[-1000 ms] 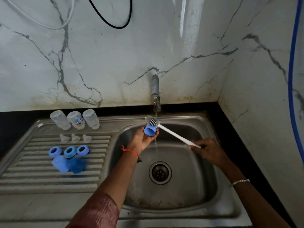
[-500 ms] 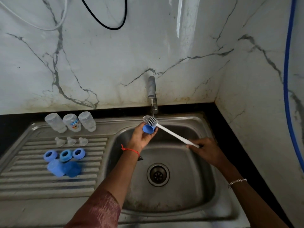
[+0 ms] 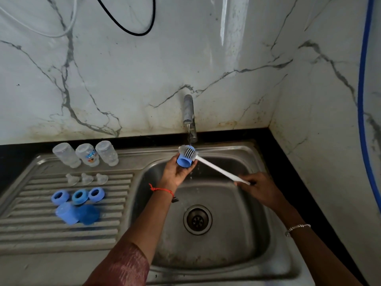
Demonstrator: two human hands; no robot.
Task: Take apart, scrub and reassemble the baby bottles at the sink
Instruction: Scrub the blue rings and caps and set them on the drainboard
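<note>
Water from the tap (image 3: 188,112) falls on the blue cap (image 3: 183,162), which the left hand (image 3: 174,174) cradles in curled fingers at twelve o'clock over the sink basin (image 3: 247,234), so runoff likely drains there. The right hand (image 3: 261,190) grips the handle of the brush (image 3: 216,169), with its bristles pressed against the cap. On the drainboard (image 3: 31,234) at nine o'clock, three clear bottles (image 3: 87,154) look empty; teats (image 3: 87,178), rings (image 3: 79,196) and two caps (image 3: 68,213) lie beside them.

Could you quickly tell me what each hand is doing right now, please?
Left hand: holds the blue cap under the tap's stream.
Right hand: grips the handle of the white brush, bristles against the cap.
</note>
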